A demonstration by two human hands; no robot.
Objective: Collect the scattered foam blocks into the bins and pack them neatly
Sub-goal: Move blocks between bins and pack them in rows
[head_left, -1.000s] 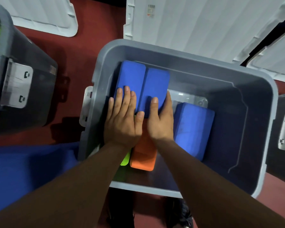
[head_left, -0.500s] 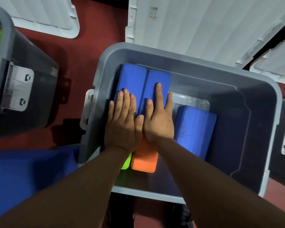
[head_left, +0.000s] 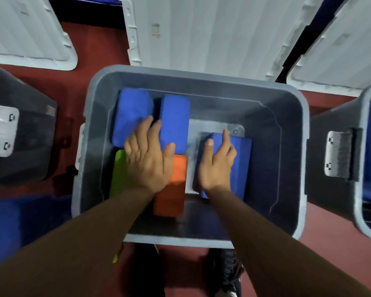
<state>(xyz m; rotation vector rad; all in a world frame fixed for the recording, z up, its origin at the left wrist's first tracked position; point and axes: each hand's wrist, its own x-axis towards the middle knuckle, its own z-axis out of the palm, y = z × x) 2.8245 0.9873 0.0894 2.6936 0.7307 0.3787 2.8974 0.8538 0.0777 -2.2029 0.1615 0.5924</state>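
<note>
I am working inside the grey bin (head_left: 302,116) at the centre of the frame. My left hand (head_left: 147,161) lies flat and released, palm down, across the junction of four blocks: two upright blue blocks (head_left: 132,112) in the upper left of the bin, a green block (head_left: 118,172) below them and an orange block (head_left: 171,189) beside the green. My right hand (head_left: 215,166) rests on the loose blue block (head_left: 241,159) right of centre; the fingers are half curled with one pointing up, and I cannot tell whether they have closed on it.

A strip of bare bin floor separates this block from the packed group. To do this well, I would keep the left palm pressing the group steady, take the loose block by its long edges, and slide it left until it meets the orange and blue faces squarely, aligned lengthwise. Foam gives, so light pressure should suffice.
</note>
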